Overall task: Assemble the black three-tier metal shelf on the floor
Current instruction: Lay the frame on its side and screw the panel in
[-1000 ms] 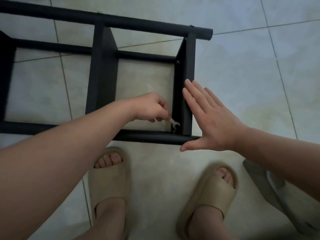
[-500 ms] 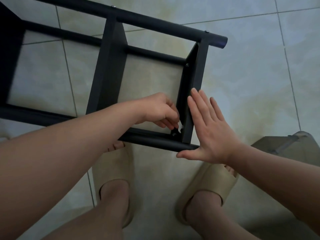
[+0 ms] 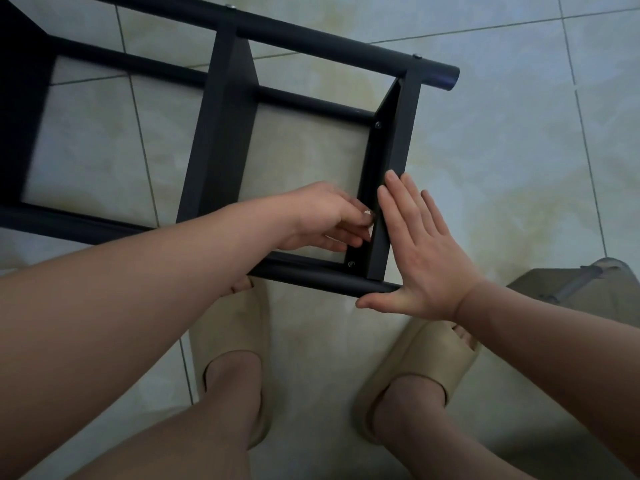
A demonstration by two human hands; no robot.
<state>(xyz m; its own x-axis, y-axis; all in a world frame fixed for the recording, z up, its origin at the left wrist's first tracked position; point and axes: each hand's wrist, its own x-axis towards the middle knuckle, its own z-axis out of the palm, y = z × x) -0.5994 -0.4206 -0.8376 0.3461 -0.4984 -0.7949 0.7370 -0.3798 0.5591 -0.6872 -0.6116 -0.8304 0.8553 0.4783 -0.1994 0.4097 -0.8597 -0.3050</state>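
Shelf [image 3: 221,140] on its side on floor [image 3: 519,168]. Probably stiff, lightish steel, slick paint: hold by tubes [image 3: 308,271]. Right grip [image 3: 422,261] flat, bracing end panel [image 3: 398,133]. Left grip [image 3: 322,216] pinches apparent small wrench [image 3: 369,233] near bolt [image 3: 351,264].

The black metal shelf frame [image 3: 221,133] looks matt and smooth. The pale tiled floor [image 3: 502,150] is glossy. The beige slippers [image 3: 415,368] look like soft matt foam.

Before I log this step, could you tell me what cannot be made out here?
Head view:
The tool in the left hand: curled fingers cover nearly all of it.
The shelf: left end cut off by the picture edge.
The grey object at right: cut off by the edge, unidentifiable.
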